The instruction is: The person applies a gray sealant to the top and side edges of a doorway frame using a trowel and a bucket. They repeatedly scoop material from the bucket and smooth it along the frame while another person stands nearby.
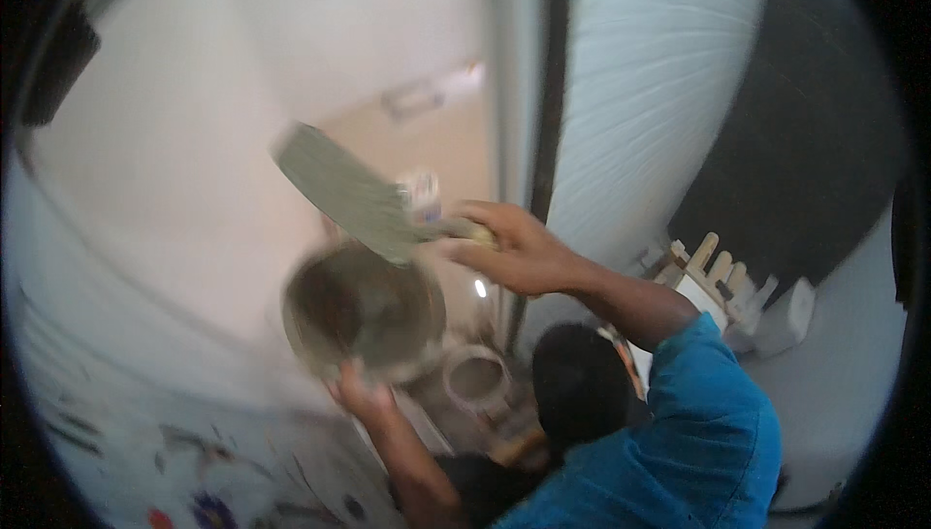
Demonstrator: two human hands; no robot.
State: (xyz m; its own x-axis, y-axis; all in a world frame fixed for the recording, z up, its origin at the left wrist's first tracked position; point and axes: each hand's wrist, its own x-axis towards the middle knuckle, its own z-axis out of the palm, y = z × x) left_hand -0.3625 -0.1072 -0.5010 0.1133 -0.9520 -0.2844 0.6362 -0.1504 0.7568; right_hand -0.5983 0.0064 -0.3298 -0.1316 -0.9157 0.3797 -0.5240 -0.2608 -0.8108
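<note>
My right hand (pixel 514 246) is closed around the handle of a trowel (pixel 341 192), raised at the middle of the view. Its broad blade points up and to the left and looks coated in grey-green paste. Below the blade is a round bucket or deep bowl (pixel 417 308), tilted so that its mouth faces me, with grey residue on the inner wall. My left hand (pixel 364 391) grips its near rim, fingers partly hidden and blurred. How much paste lies inside cannot be made out.
A smaller round container (pixel 476 378) stands below right of the bucket, beside a dark rounded shape (pixel 579 384). Several wooden-handled tools (pixel 713 257) lie at right. Behind the trowel is a white tub (pixel 423 192). A pale wall (pixel 175 141) rises at left; a door-like frame edge (pixel 524 93) runs upright mid-view.
</note>
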